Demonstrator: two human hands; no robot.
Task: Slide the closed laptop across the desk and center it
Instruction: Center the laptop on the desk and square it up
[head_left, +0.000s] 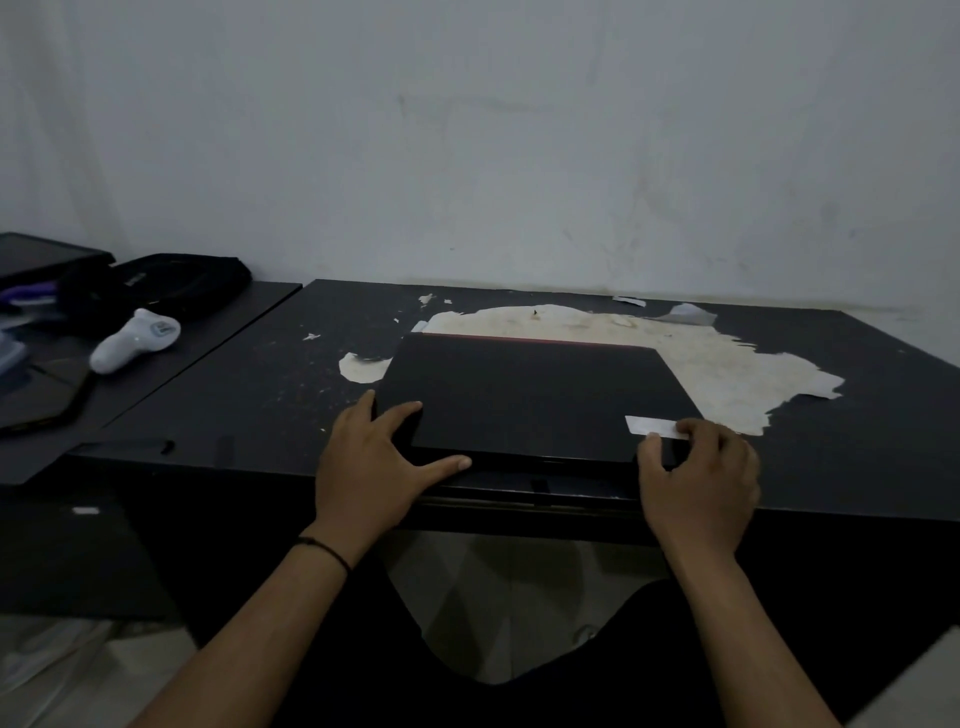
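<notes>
A closed black laptop (530, 395) with a thin red strip along its far edge lies flat on the black desk (249, 384), near the front edge. My left hand (376, 457) grips its near left corner, fingers spread over the lid and thumb along the front edge. At the near right corner my right hand (698, 478) holds the laptop, fingertips touching a white sticker (649, 426) on the lid.
The desk's black coating is peeled away behind and to the right of the laptop, leaving a pale patch (717, 364). On a lower table to the left lie a white handheld device (135, 340), a black bag (171, 283) and a dark screen (41, 257). A wall rises just behind the desk.
</notes>
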